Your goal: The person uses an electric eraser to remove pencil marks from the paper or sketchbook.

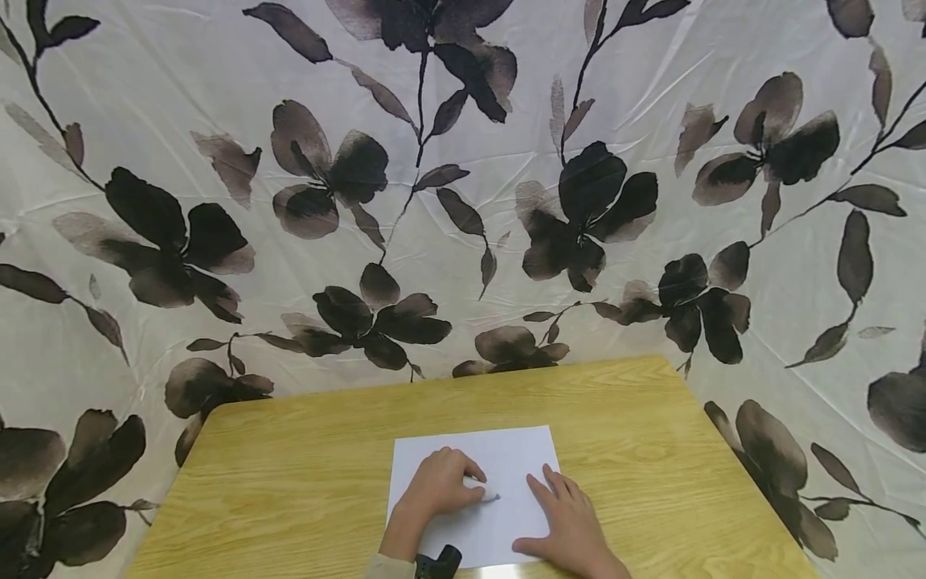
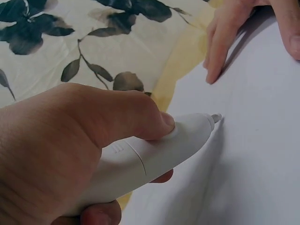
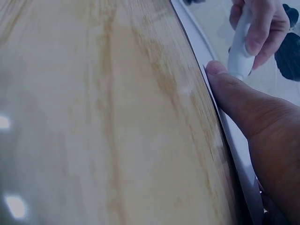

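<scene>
My left hand grips a white pen-shaped device with a rounded body, a seam across it and a narrow tip. In the left wrist view the thumb lies on a raised button, and other fingers curl round from below. The tip points right, close over a white sheet of paper. My right hand rests on the paper's right edge with its fingers spread. In the right wrist view the right thumb lies along the paper's near edge, with the device beyond it.
A yellow wood-grain table lies under the paper. Behind and around it hangs a white cloth with dark flower prints. A black wrist-worn item sits at my left wrist.
</scene>
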Demonstrator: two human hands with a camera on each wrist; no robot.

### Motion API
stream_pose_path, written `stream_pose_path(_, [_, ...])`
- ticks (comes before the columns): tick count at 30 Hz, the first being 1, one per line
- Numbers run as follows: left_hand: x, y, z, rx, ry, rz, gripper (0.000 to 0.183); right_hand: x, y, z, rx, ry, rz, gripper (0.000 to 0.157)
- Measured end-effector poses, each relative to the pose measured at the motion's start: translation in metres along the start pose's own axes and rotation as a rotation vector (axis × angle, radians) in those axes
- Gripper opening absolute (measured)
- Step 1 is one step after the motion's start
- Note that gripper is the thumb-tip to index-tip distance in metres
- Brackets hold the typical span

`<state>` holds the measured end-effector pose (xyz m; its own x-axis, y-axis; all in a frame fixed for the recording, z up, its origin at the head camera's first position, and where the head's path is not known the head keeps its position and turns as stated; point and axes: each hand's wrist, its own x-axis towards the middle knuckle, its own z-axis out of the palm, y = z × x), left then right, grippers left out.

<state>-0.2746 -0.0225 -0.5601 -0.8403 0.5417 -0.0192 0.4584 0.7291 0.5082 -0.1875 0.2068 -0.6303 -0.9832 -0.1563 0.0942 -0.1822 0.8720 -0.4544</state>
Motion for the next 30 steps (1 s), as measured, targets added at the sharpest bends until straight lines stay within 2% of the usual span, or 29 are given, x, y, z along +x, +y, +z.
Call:
stream_pose_path(6, [-0.0011, -0.0036, 0.0067, -0.016, -0.001, 0.029, 0.012, 0.0007, -0.0017, -0.0005, 0.006, -0.008, -0.019, 0.104])
stream_pose_path(12, [-0.0028, -0.0059, 0.0015, -0.005, 0.025, 0.020, 0.010, 0.0018, -0.0005, 0.0001, 0.002, -0.037, 0.014, 0.106])
stream_pose_path(19, [0.0016, -0.0052, 0.0047, -0.036, -0.020, 0.030, 0.012, 0.0019, 0.0004, -0.0006, 0.004, -0.035, 0.005, 0.105])
stream_pose_path(26, [0.0027, -0.0029, 0.0027, 0.009, -0.001, 0.010, 0.011, 0.0005, -0.0003, -0.0009, 0.008, -0.027, 0.011, 0.106])
stream_pose_path(30, [0.0043, -0.0002, 0.0034, 0.005, -0.016, 0.022, 0.012, 0.0000, -0.0007, -0.0025, 0.013, -0.018, 0.007, 0.105])
